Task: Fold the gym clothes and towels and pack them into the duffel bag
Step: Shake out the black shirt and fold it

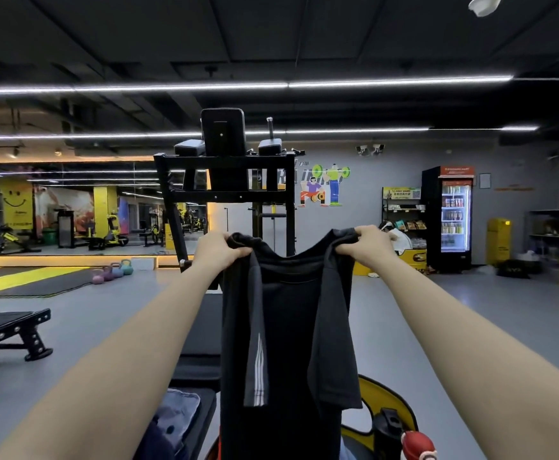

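Note:
A black gym T-shirt (pixel 288 327) hangs full length in front of me, its sleeves folded inward and a white stripe mark on the left sleeve. My left hand (pixel 220 250) grips its left shoulder and my right hand (pixel 369 244) grips its right shoulder, both arms stretched out at chest height. Below the shirt a grey-blue cloth (pixel 176 413) lies on a black bench (pixel 201 343). At the lower right the yellow-and-black edge of what looks like a bag (pixel 386 400) shows, mostly hidden by the shirt.
A black bottle (pixel 387 429) and a red-and-white object (pixel 417 444) sit at the lower right. A black exercise station (pixel 225 180) stands straight ahead. A low bench (pixel 9 330) is at left, kettlebells (pixel 113 270) beyond it, a drinks fridge (pixel 454 217) at the right wall.

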Demonstrator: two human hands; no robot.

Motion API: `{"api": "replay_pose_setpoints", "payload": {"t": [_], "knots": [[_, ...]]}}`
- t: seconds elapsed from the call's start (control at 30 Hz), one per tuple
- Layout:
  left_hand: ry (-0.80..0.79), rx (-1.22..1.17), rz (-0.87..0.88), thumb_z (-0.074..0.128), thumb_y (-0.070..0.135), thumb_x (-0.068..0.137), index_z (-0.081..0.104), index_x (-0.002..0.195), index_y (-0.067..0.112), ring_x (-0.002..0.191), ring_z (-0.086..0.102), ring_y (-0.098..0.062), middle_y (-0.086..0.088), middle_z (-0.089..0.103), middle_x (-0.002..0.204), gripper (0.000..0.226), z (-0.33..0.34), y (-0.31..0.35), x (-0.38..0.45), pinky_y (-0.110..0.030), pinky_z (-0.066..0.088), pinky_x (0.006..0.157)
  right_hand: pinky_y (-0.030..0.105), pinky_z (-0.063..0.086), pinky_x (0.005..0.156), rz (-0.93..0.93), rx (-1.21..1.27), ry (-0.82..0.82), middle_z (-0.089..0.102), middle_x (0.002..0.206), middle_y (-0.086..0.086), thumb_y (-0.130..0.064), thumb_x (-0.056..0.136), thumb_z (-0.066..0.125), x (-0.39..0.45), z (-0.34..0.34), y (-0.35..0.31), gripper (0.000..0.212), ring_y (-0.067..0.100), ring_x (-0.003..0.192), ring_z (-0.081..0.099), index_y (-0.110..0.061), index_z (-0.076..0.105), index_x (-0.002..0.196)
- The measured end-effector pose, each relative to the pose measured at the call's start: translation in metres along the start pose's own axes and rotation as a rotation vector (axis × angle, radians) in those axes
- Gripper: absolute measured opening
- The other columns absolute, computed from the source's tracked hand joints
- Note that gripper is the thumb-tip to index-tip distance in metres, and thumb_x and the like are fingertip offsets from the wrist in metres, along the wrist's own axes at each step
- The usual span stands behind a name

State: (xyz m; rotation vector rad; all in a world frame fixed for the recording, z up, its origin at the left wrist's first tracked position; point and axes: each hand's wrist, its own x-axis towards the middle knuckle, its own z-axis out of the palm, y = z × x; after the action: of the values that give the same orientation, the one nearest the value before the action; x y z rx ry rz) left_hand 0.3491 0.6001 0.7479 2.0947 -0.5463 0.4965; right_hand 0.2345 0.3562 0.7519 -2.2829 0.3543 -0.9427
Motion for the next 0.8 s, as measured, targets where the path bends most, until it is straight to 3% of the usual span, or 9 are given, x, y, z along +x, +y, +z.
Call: {"api": "replay_pose_setpoints", "payload": {"t": [0.07,0.13,0.23,0.33,0.5,0.57,0.63,0.73,0.8], "knots": [[0.001,0.000,0.017,0.072,0.027,0.083,0.066,0.109,0.008,0.094,0.057,-0.020,-0.004,0.060,0.094,0.033,-0.001,0.001,-0.002,-0.029,0.046,0.076,0.032,0.055,0.069,0.033,0.049,-0.014,0.065,0.108,0.011,-0.020,0.087,0.064,0.000,0.000,0.000,0.028,0.025,0.095,0.060,-0.011,0.063,0.113],[-0.012,0.020,0.038,0.070,0.027,0.084,0.065,0.105,0.008,0.094,0.058,-0.022,-0.004,0.060,0.092,0.029,-0.002,0.003,-0.004,-0.029,0.049,0.075,0.041,0.057,0.080,0.055,0.077,-0.040,0.063,0.112,0.014,-0.017,0.088,0.064,-0.003,-0.001,-0.001,0.031,0.031,0.101,0.060,-0.010,0.059,0.118],[-0.053,0.087,0.053,0.069,0.028,0.085,0.064,0.102,0.008,0.089,0.061,-0.024,-0.006,0.061,0.089,0.027,-0.006,0.006,-0.010,-0.028,0.053,0.066,0.033,0.055,0.067,0.028,0.032,-0.066,0.064,0.111,0.016,-0.015,0.087,0.067,-0.010,-0.005,-0.005,0.031,0.031,0.100,0.061,-0.007,0.060,0.116],[-0.083,0.152,0.053,0.070,0.026,0.084,0.066,0.106,0.006,0.091,0.063,-0.025,-0.010,0.066,0.095,0.030,-0.010,0.007,-0.015,-0.034,0.055,0.075,0.022,0.046,0.054,0.038,0.009,-0.079,0.065,0.106,0.016,-0.017,0.087,0.068,-0.020,-0.012,-0.009,0.027,0.027,0.090,0.060,-0.003,0.064,0.109],[-0.109,0.200,0.054,0.071,0.029,0.084,0.069,0.096,0.004,0.074,0.059,-0.020,-0.004,0.062,0.076,0.028,-0.020,0.020,-0.032,-0.019,0.045,0.055,0.036,0.057,0.076,0.034,0.034,-0.096,0.066,0.099,0.016,-0.018,0.086,0.070,-0.037,-0.023,-0.016,0.025,0.028,0.089,0.062,-0.001,0.066,0.103],[-0.092,0.188,0.074,0.070,0.030,0.084,0.068,0.095,0.005,0.074,0.058,-0.019,-0.001,0.059,0.074,0.028,-0.024,0.027,-0.039,-0.021,0.046,0.059,0.037,0.057,0.079,0.032,0.036,-0.101,0.067,0.103,0.017,-0.018,0.085,0.071,-0.044,-0.029,-0.020,0.029,0.030,0.093,0.064,-0.001,0.066,0.107],[-0.081,0.170,0.100,0.070,0.030,0.084,0.068,0.097,0.004,0.081,0.058,-0.021,-0.001,0.059,0.077,0.028,-0.027,0.034,-0.046,-0.027,0.047,0.070,0.034,0.058,0.073,0.036,0.034,-0.104,0.067,0.104,0.016,-0.019,0.083,0.074,-0.052,-0.036,-0.026,0.034,0.029,0.093,0.064,-0.001,0.066,0.110],[-0.081,0.151,0.131,0.070,0.029,0.085,0.066,0.097,0.003,0.083,0.059,-0.024,-0.005,0.060,0.080,0.029,-0.032,0.044,-0.057,-0.030,0.049,0.074,0.020,0.050,0.048,0.046,0.003,-0.104,0.063,0.097,0.011,-0.023,0.079,0.078,-0.067,-0.047,-0.038,0.039,0.024,0.085,0.060,-0.001,0.065,0.109],[-0.087,0.149,0.139,0.069,0.029,0.085,0.066,0.100,0.002,0.082,0.060,-0.024,-0.009,0.063,0.085,0.030,-0.036,0.049,-0.064,-0.033,0.052,0.076,0.018,0.049,0.045,0.048,0.018,-0.109,0.062,0.096,0.011,-0.025,0.077,0.079,-0.074,-0.052,-0.041,0.042,0.022,0.083,0.060,-0.001,0.065,0.109]]}}
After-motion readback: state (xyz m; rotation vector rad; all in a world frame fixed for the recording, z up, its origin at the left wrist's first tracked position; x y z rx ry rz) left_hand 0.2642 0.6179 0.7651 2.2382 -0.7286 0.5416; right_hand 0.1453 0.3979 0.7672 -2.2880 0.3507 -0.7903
